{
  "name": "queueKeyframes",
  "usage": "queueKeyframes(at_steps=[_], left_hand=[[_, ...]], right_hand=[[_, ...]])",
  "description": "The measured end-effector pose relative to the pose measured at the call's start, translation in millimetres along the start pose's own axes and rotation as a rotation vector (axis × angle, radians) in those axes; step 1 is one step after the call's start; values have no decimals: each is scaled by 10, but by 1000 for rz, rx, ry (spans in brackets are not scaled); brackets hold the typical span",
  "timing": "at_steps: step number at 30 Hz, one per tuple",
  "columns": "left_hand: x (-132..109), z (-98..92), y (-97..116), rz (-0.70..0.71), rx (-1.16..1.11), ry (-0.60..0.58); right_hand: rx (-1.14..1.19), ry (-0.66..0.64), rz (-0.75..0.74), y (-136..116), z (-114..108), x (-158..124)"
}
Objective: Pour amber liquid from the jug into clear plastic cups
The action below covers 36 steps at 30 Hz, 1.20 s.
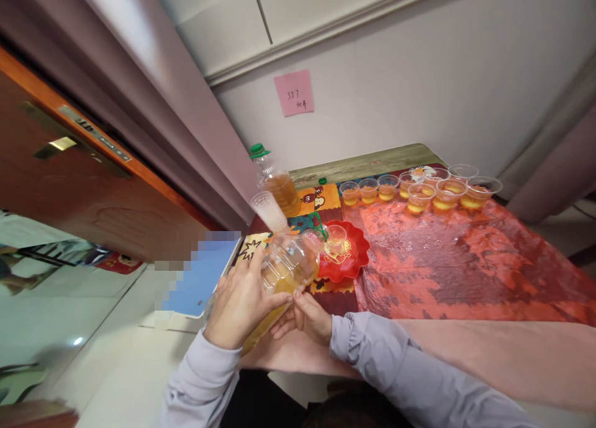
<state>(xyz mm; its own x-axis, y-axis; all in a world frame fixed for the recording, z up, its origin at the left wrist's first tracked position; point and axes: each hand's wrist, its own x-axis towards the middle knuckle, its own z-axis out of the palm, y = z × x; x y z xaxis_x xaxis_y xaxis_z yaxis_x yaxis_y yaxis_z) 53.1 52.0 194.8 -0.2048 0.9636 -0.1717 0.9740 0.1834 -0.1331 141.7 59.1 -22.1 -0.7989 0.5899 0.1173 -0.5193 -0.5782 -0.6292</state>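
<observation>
"So, what do the hands have hold of?"

"A clear bottle (pixel 291 263) of yellow liquid. The left hand (pixel 237 300) is clamped around its side, the thumb lying along the near face."

"And the right hand (pixel 310 316)?"

"Close by, under the bottle's lower side, with its fingers half curled and its thumb tip near the left thumb. How firmly it grips, if at all, one cannot tell."

"Is the bottle upright?"

"No, tilted. It is held over the near left part of the surface (pixel 465 273), its neck towards a red plate (pixel 359 263) with a wavy rim. A green loop (pixel 316 223) shows just beside the neck."

"Anything on the plate?"

"A clear cup (pixel 336 234); whether it contains liquid is hard to make out."

"What stands behind?"

"Another bottle (pixel 282 189), upright, green-capped, with amber liquid in it. A stack of clear cups (pixel 269 212) leans into view before it, and a small green cap (pixel 323 181) lies near the far edge."

"And off to the right?"

"A group of filled cups (pixel 421 195) on the patterned covering, amber inside, well apart from the hands. On the wall above hangs a pink note (pixel 295 94)."
</observation>
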Motion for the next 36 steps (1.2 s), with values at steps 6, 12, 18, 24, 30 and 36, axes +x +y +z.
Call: queueKeyframes(at_steps=[6,12,18,24,30,36], left_hand=[[-2,-2,-3,8,-17,1],[-1,4,-7,9,-9,12],[-11,3,-3,11,-17,19],[-7,26,-14,14,-13,29],[-11,0,12,-9,22,11],[2,10,0,5,18,20]], right_hand=[[3,-5,-8,-6,0,1],[5,-7,-12,23,-28,7],[-3,-19,-9,46,-52,9],[1,-12,-8,32,-39,9],[6,-7,-5,17,-24,5],[-3,-13,3,15,-32,-3]])
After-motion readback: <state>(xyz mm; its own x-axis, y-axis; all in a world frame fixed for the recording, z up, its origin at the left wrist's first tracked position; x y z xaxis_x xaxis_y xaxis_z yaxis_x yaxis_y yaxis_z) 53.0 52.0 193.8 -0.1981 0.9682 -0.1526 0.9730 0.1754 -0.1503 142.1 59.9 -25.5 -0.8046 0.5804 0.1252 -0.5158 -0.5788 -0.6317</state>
